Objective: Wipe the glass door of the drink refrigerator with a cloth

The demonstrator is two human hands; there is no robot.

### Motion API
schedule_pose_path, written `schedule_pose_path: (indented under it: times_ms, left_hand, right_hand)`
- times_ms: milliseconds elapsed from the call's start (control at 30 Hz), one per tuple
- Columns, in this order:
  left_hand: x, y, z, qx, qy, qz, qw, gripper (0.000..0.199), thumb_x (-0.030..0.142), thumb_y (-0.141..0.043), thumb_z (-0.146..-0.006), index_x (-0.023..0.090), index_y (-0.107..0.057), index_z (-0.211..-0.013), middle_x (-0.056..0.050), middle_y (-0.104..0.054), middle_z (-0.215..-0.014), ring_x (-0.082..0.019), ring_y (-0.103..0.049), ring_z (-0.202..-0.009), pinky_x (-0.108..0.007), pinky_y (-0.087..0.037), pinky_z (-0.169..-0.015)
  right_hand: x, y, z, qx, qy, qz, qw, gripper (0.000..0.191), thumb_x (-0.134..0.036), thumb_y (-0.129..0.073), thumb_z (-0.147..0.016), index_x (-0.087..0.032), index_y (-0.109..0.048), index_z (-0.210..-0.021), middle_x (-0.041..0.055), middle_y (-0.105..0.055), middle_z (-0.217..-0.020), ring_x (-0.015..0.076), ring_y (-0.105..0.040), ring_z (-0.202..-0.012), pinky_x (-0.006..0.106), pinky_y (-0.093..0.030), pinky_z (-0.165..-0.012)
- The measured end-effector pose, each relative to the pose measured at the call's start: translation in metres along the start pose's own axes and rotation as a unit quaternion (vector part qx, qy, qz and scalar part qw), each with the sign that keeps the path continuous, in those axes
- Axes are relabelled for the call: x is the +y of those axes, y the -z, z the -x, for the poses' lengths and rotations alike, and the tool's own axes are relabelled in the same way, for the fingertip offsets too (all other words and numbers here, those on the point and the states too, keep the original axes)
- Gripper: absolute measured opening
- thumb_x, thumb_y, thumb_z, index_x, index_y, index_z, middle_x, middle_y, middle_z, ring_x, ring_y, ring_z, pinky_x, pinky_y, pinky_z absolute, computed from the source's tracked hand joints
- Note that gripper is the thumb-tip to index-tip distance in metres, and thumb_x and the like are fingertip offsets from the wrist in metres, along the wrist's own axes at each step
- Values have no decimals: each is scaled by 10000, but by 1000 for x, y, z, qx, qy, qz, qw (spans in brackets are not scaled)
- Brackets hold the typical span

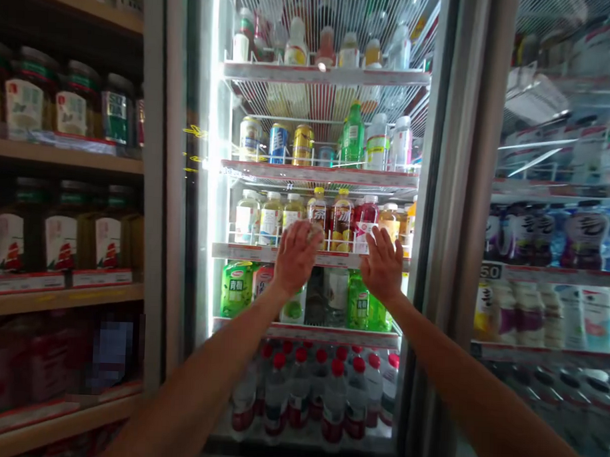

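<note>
Both my arms reach forward into a lit drinks fridge. My left hand point(298, 256) is raised at the edge of the middle shelf, its fingers stretched upward and slightly bent, in front of the dark tea bottles point(342, 220) with yellow caps and a pale-labelled bottle point(293, 211). To its right, my right hand point(382, 263) is up with fingers apart, nearest a pink-red bottle point(368, 214) and an orange drink bottle point(389, 219). No object shows in either hand. Whether the fingertips touch the bottles or the shelf rail point(334, 259), I cannot tell.
Below stand large green bottles point(237, 289) and red-capped water bottles point(335, 403). Cans point(278, 144) and a green bottle point(353, 133) fill the shelf above. Wooden shelves with jars point(27, 95) flank the left; another glass-fronted fridge with purple-labelled bottles point(585, 235) is at right.
</note>
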State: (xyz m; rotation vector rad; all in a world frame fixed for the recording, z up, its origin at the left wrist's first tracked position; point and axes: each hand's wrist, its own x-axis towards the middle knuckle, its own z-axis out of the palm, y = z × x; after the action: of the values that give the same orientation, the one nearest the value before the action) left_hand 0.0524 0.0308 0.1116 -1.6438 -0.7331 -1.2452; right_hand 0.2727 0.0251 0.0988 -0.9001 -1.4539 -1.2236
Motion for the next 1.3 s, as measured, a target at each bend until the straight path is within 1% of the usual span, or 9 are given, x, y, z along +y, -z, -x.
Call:
schedule_pose_path:
  times_ms: [133,367,633,733,900,967,1133,1200,1300]
  left_hand:
    - [16,-4,13,-45,-100,6,994,413,203,-464,-853,282,-485,-1258,-51,-435,-1388,-227,-251,-1355,-441,-276,-1079]
    - [-66,30,23,60,173,-46,982,391,249,-424,-871,175,-510,-1245,-141,-368,-1415,-268,-219,-1361,-467,-242,-1089]
    - [24,-1,39,-28,-22,2,999,389,215,-471,-850,273,-508,-1233,-68,-440,-1379,-232,-245,-1355,-450,-274,-1080]
    - [-3,8,43,-16,16,-2,1000,373,231,-449,-864,271,-518,-1229,-77,-437,-1382,-230,-260,-1350,-448,-277,-1079]
    - [-53,27,41,83,210,-36,973,396,268,-400,-882,188,-499,-1257,-129,-351,-1430,-266,-212,-1363,-488,-250,-1083]
    - [-39,23,42,68,195,-29,978,388,256,-405,-880,200,-505,-1251,-119,-354,-1431,-261,-208,-1365,-486,-240,-1089]
    - [21,4,57,-30,16,9,999,399,201,-476,-842,261,-518,-1234,-83,-431,-1387,-244,-209,-1368,-454,-252,-1087]
    - [17,7,67,-36,-9,-6,999,399,198,-477,-844,275,-515,-1233,-77,-447,-1373,-238,-234,-1360,-450,-267,-1079]
    - [-28,26,84,-1,60,-45,997,384,214,-468,-852,252,-519,-1230,-110,-442,-1367,-247,-250,-1352,-462,-287,-1064]
  right_hand:
    - [1,0,0,-6,2,0,1000,547,-244,-378,-849,-172,-308,-1387,93,-407,-1409,202,-262,-1357,440,-180,-1104]
    - [-1,0,0,-2,-7,1,1000,519,-232,-394,-835,-161,-372,-1349,98,-428,-1394,207,-285,-1347,448,-195,-1101]
    - [1,0,1,-5,1,-1,1000,530,-244,-386,-844,-160,-341,-1366,98,-424,-1397,202,-262,-1356,441,-171,-1109]
    - [2,0,1,-11,1,-1,1000,544,-245,-390,-840,-166,-327,-1375,95,-409,-1407,203,-255,-1359,441,-169,-1108]
    - [0,0,1,-19,-13,-5,1000,557,-242,-385,-841,-182,-306,-1389,81,-392,-1421,203,-251,-1361,444,-154,-1111]
    - [0,0,1,-17,-16,-6,1000,557,-243,-390,-841,-185,-308,-1388,80,-397,-1417,204,-257,-1359,443,-153,-1110]
    - [2,0,1,-8,-3,-3,1000,552,-260,-409,-840,-181,-324,-1380,88,-407,-1410,210,-279,-1349,436,-174,-1101]
    - [3,0,1,-2,4,-5,1000,544,-262,-414,-840,-170,-340,-1371,95,-418,-1402,208,-282,-1348,432,-179,-1099]
    - [3,-1,1,1,1,-8,1000,542,-257,-415,-836,-166,-348,-1366,93,-419,-1401,207,-274,-1351,429,-182,-1101]
